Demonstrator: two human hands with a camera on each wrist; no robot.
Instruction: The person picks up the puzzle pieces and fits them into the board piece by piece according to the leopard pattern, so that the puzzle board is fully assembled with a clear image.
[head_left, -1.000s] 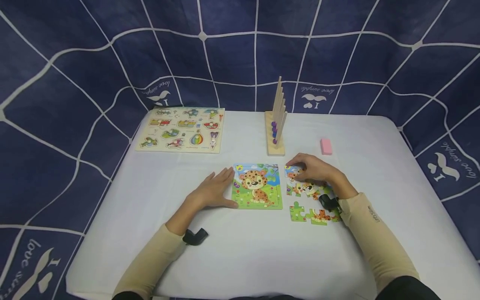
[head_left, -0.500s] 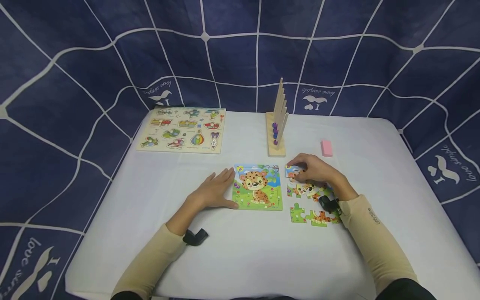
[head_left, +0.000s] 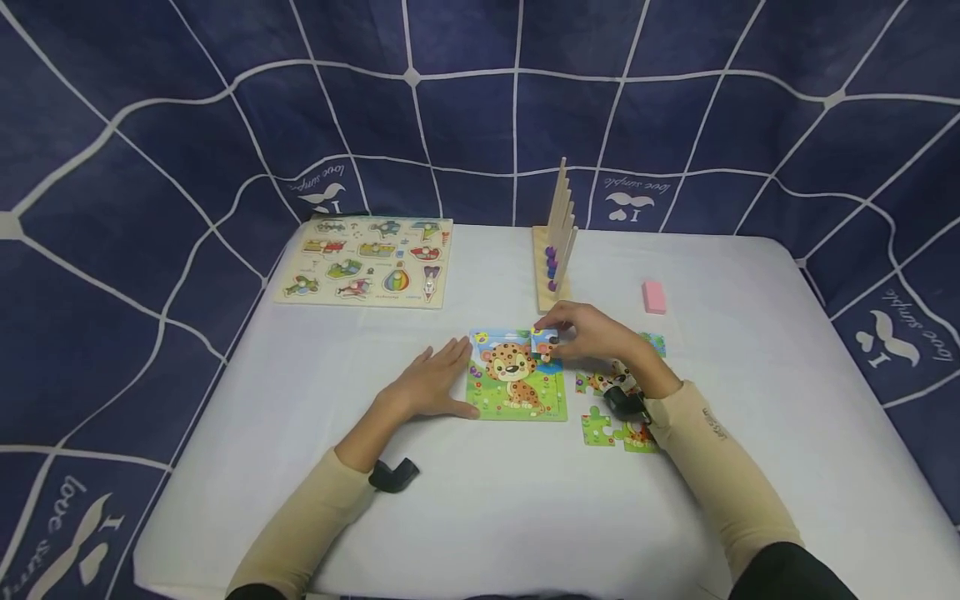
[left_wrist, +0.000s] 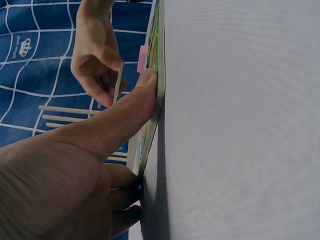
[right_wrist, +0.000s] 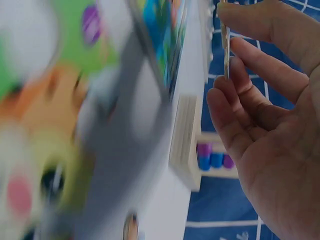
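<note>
Hanging round the back and sides of your workspace is a navy cloth with white lines. Before you lies the white tabletop. At its far left sits a pale vehicle board. Nearer you, around the middle, is the leopard puzzle board. Your left hand lies spread along its left side, thumb at the near edge, fingers extended rather than wrapped round it. Your right hand hangs at the board's far right corner. Just behind that hand stands a wooden peg stand, the closest upright obstacle. Right of the puzzle board, loose pieces lie in rows; your right wrist and its black mount cover some of them. Beyond these rests a pink block. Your right thumb and fingers pinch a small puzzle piece, held above the puzzle board without touching it. Smaller yet, purple and blue beads sit low on the stand.
</note>
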